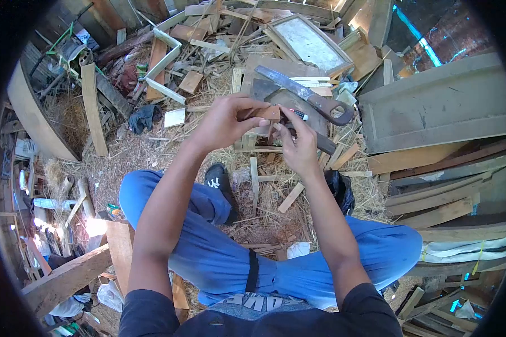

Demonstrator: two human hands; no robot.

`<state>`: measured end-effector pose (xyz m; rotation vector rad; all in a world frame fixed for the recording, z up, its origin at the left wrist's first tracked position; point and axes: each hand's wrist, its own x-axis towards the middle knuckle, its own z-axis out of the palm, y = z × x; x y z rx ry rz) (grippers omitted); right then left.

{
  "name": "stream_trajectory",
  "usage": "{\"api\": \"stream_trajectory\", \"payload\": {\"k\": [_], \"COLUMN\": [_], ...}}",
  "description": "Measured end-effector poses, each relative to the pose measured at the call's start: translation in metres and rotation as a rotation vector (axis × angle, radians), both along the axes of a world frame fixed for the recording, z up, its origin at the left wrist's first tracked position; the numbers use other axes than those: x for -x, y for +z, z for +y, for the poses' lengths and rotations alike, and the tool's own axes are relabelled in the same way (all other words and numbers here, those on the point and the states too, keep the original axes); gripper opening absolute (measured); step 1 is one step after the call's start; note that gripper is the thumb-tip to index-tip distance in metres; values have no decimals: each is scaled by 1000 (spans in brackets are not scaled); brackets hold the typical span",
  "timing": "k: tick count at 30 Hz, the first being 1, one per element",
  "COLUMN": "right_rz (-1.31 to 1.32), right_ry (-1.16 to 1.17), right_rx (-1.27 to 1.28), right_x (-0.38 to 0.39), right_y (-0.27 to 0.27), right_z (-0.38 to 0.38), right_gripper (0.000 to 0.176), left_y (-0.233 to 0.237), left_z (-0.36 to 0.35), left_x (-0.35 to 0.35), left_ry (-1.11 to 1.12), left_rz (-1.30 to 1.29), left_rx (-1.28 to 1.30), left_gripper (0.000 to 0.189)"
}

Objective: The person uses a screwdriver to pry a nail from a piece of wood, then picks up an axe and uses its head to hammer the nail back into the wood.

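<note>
Between my hands is a small reddish-brown piece of wood [272,113], raised over a low work surface. My left hand [226,121] pinches it from the left between thumb and fingers. From the right, my right hand [299,147] is closed on it, index fingertip at its upper corner and thumb lower down. Just behind my right fingers shows a marker [300,114] with a white end. A handsaw [303,91] with a brown wooden handle lies beyond my hands. Beside it is a dark flat blade [265,90], partly hidden. A dark handle [325,144] sticks out right of my right hand.
Wood scraps, straw and shavings cover the ground. A framed pane [309,44] lies at the back. A large grey panel [438,104] and stacked boards [444,196] stand on the right. Long planks [93,109] lean at left. A black bag [340,191] sits near my right knee.
</note>
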<state>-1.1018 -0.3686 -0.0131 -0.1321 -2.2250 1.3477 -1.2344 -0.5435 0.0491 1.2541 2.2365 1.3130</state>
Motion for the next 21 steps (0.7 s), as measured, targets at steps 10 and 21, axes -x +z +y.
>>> {"api": "stream_trajectory", "payload": {"k": [10, 21], "right_rz": [-43, -136], "right_ry": [-2, 44], "right_rx": [49, 49], "right_x": [22, 32], "right_y": [-25, -13], "right_z": [-1, 3], "right_gripper": [47, 43], "left_y": [-8, -2], "left_z": [1, -1], "left_x": [24, 39], "left_ry": [-46, -76], "left_rz": [111, 134], "left_rx": [7, 66], "left_gripper": [39, 41]}}
